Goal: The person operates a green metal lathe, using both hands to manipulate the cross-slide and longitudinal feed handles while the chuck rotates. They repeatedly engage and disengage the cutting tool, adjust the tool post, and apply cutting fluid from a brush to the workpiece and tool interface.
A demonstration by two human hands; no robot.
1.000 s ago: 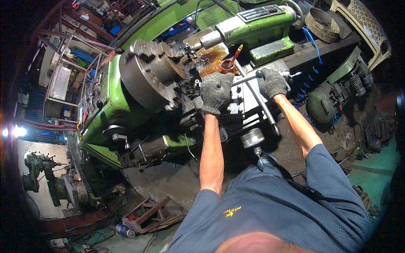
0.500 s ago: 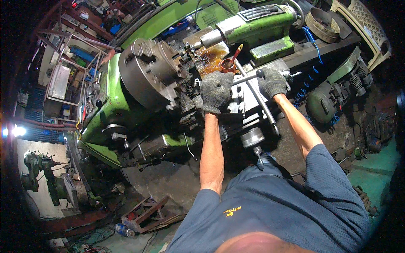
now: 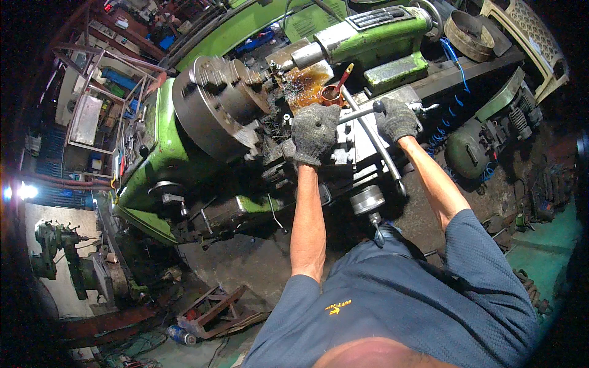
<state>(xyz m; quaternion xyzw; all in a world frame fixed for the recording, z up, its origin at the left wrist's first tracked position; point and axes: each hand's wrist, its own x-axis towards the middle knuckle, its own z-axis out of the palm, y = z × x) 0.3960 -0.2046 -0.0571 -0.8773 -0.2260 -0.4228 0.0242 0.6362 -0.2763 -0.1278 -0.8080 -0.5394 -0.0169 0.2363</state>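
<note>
In a dark, messy workshop, the gloved left hand presses flat on the greasy top of the big green machine, holding nothing, just beside the round metal disc, while the gloved right hand is closed around a metal handle near an orange cup.

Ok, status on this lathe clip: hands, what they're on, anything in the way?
Left hand gloved, resting on tool post. Right hand gloved, gripping handle. Chuck close to left hand.
</note>
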